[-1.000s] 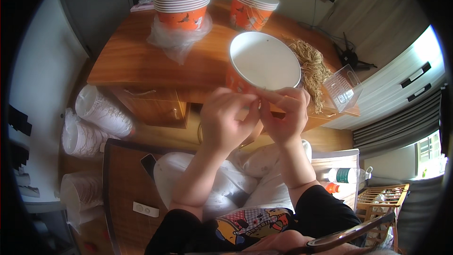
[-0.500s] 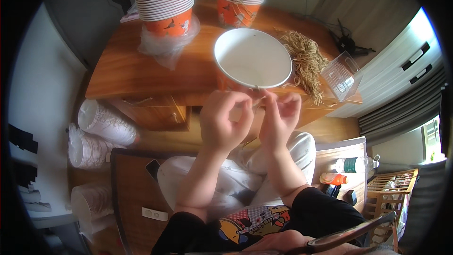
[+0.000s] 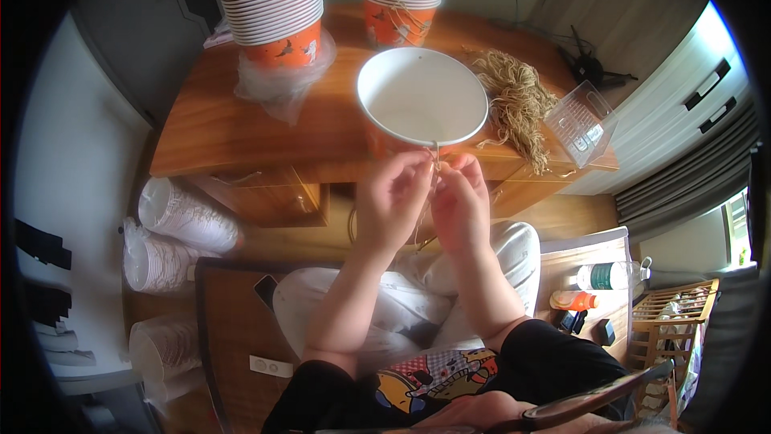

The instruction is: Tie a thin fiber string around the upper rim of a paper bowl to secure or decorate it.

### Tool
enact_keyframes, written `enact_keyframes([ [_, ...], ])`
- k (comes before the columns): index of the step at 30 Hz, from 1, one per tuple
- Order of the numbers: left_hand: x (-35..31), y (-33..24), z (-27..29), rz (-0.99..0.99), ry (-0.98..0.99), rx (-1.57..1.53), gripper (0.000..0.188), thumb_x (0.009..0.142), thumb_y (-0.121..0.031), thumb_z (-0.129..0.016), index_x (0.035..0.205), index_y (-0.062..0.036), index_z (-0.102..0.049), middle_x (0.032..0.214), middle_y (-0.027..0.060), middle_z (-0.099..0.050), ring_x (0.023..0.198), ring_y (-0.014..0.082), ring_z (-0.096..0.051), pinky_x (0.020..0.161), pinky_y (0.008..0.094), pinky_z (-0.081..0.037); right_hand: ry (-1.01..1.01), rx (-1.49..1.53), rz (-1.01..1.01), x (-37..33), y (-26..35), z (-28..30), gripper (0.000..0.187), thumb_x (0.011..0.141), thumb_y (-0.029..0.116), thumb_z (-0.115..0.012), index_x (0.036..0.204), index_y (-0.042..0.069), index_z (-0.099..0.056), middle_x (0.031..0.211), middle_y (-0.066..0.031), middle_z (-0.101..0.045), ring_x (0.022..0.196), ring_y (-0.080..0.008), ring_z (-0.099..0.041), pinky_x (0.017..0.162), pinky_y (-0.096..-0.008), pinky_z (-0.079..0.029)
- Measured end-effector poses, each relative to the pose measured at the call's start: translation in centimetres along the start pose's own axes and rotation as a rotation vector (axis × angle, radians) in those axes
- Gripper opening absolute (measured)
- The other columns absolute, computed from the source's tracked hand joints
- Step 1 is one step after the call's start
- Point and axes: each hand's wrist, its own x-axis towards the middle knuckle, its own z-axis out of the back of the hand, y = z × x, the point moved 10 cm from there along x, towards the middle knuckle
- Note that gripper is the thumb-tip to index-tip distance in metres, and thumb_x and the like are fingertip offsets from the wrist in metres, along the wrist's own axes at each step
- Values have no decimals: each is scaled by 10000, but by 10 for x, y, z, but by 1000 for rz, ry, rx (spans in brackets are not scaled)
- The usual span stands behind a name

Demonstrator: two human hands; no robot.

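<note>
A white-lined paper bucket (image 3: 418, 93) with an orange outside stands at the desk's near edge, tilted toward me in view. A thin tan string (image 3: 436, 147) comes over its near rim and hangs down between my hands. My left hand (image 3: 392, 199) pinches the string with thumb and forefinger, just below the rim. Close beside it, my right hand (image 3: 463, 199) also pinches the string, its fingertips almost touching the left ones. Loose string ends trail below the fingers. Whether a knot lies between the fingertips is too small to tell.
A tangled bundle of tan strings (image 3: 514, 101) lies right of the bucket, beside a clear plastic tray (image 3: 582, 125). Behind are a short stack of strung buckets (image 3: 401, 12) and a tall bucket stack (image 3: 269, 4) on a plastic bag. Wrapped stacks (image 3: 186, 213) lie on the floor at left.
My hands have come closer together, and the right hand has moved left toward the left one. The string at the rim now runs downward between the fingertips. The whole view has shifted slightly.
</note>
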Motion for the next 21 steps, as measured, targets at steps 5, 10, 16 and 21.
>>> enact_keyframes([
  [5,-1,22,-7,157,44,-243,151,955,-73,-562,1036,32,-634,884,42,-653,782,90,-593,725,228,-486,-2,-43,-7,0,0,1,131,932,4,-544,988,96,-470,895,-46,-637,811,-138,-620,744,-296,-497],
  [10,1,24,-10,148,88,-233,148,955,-75,-564,1028,32,-635,886,37,-652,777,88,-596,722,229,-495,8,-71,-9,2,2,0,131,928,3,-550,986,91,-471,896,-42,-635,810,-130,-611,750,-295,-488],
  [16,4,20,-9,87,122,-181,118,944,-58,-583,1001,32,-635,867,38,-650,772,86,-604,726,232,-520,-53,-101,-3,4,3,0,138,920,-9,-552,980,88,-475,893,-38,-624,810,-119,-600,759,-287,-482],
  [21,7,17,-10,81,149,-174,103,934,-47,-600,979,39,-633,840,40,-649,760,82,-611,721,230,-524,-20,-109,15,7,3,6,149,911,-30,-553,976,82,-478,892,-35,-612,809,-116,-599,761,-282,-480],
])
